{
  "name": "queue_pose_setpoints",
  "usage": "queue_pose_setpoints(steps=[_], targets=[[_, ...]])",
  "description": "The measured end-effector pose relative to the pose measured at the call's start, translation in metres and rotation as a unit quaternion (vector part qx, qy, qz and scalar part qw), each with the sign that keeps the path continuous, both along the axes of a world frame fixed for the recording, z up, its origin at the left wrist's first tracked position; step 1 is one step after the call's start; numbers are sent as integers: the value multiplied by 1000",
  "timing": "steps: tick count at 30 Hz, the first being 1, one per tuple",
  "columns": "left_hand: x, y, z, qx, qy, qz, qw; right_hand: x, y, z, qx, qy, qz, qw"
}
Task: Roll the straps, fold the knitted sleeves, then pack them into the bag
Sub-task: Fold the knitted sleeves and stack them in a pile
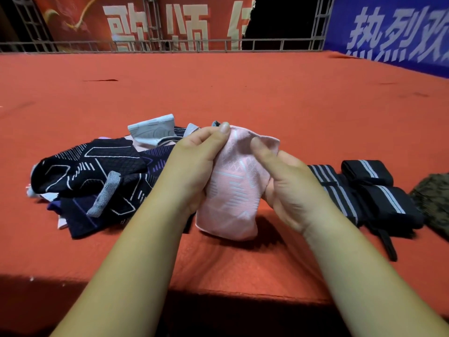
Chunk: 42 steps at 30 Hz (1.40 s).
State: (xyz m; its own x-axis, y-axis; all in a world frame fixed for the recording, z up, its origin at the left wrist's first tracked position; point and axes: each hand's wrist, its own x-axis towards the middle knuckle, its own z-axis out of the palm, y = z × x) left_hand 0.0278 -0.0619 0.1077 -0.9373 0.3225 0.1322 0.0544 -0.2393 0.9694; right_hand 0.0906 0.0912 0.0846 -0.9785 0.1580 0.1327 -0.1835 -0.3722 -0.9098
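A pink knitted sleeve [233, 190] with white pattern lines is held up just above the red surface, folded over. My left hand [194, 164] grips its left edge, thumb on top near the upper corner. My right hand [284, 183] pinches its right side, thumb pressed on the fabric. To the left lies a pile of knitted sleeves [97, 176], dark navy, purple and a light grey one. To the right sit black straps with grey stripes [369, 190], two of them rolled, one lying flatter with a loose tail. A dark mottled bag [435, 200] shows at the right edge.
Everything lies on a red carpeted platform [218, 88] whose front edge [218, 290] runs just below my forearms. A metal railing [170, 43] with red and blue banners stands at the back.
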Motion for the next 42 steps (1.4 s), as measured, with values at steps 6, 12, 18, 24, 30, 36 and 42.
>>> queue_pose_setpoints(steps=[6, 12, 18, 24, 30, 36, 42], targets=[[-2, 2, -3, -86, 147, 112, 979, -7, 5, -12, 97, 26, -82, 992], [-3, 0, -2, -134, 243, 202, 939, -9, 8, -11, 72, 43, -148, 985], [-11, -11, -19, -223, 95, -63, 968, -14, 17, -13, -14, -5, -190, 982], [-15, -3, -30, -130, 64, -21, 989, -5, 13, -12, 62, -131, -35, 989], [-19, -6, -30, -165, 73, 26, 983, -7, 13, -20, 92, -112, -84, 986], [-21, -7, -29, -197, 72, 46, 977, -8, 13, -17, 135, -58, -136, 980], [-26, -12, -29, -120, 55, 29, 991, -7, 17, -17, 195, 11, -175, 965]])
